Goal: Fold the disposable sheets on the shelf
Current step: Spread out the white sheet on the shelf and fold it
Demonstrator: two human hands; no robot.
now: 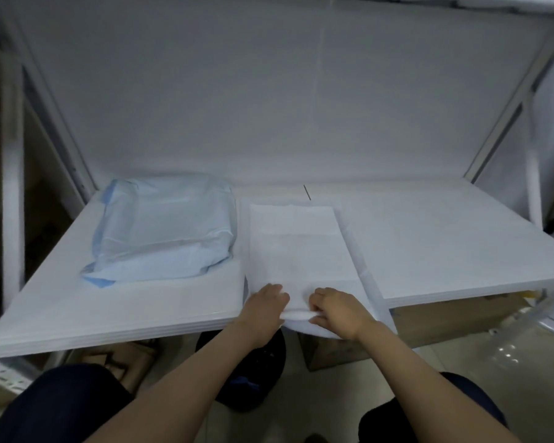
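Pinching the near hem right at the shelf's front lip, both hands are in on the white sheet point(296, 251) here. Left hand point(266, 306) has its grip closed on the sheet's near edge from the left, fingers curled over the top. Right hand point(335, 311) mirrors it, grip closed on the same edge, thumb tucked under and fingers curled on top. Between them the edge bunches into a small roll, and a flap of the sheet droops just below the lip. Holding the two points close together looks like the way to keep that edge straight, probably for carrying it away toward the far end in the next fold.

Beyond the hands, the sheet lies as a long narrow strip running away from the lip on the shelf point(445, 238), already narrowed, with a crosswise crease line toward its far end. So the job reads as partway through, by my judgement.

Left of the sheet, and farther from the lip than the hands, sits a soft plastic pack point(163, 228), pale blue, bulging with what look like more folded sheets; what exactly is inside I can't make out. Its near corner trails open and flat.
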